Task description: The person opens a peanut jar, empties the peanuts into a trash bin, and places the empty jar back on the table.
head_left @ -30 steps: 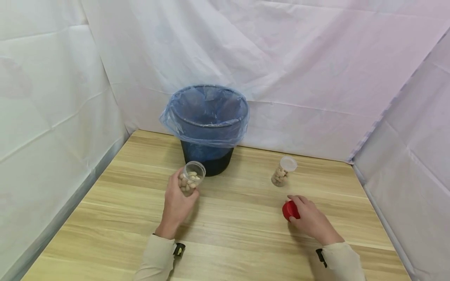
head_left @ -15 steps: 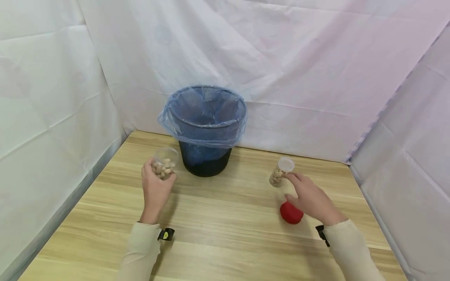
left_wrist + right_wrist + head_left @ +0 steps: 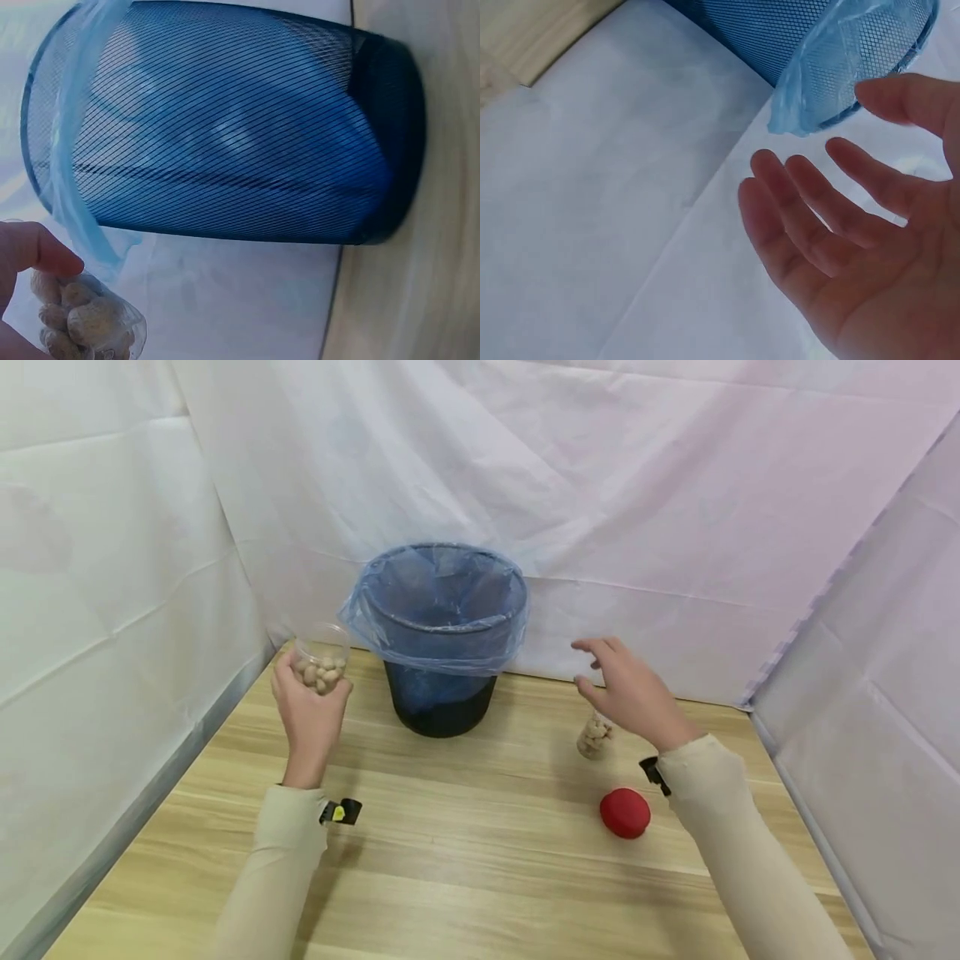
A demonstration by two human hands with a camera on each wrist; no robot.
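Observation:
My left hand (image 3: 307, 718) grips a clear, lidless plastic jar (image 3: 322, 662) of pale, nut-like pieces, raised to the left of the bin. In the left wrist view the lower part of that jar (image 3: 94, 322) shows, with the thumb or a finger against it. Fingers spread and holding nothing, my right hand (image 3: 626, 693) is in the air right of the bin. Below it stands a smaller clear jar (image 3: 595, 739) of similar pieces, its top hidden by the hand. A round red lid (image 3: 626, 813) lies on the table nearer to me.
A black mesh bin (image 3: 438, 718) stands at the back of the wooden table (image 3: 465, 877). Its blue plastic liner (image 3: 450, 652) hangs over the rim. White sheets (image 3: 675, 527) enclose the back and both sides.
My right hand has let go of the red lid, left it on the table and risen past the smaller jar. My left hand has carried its jar leftward and up.

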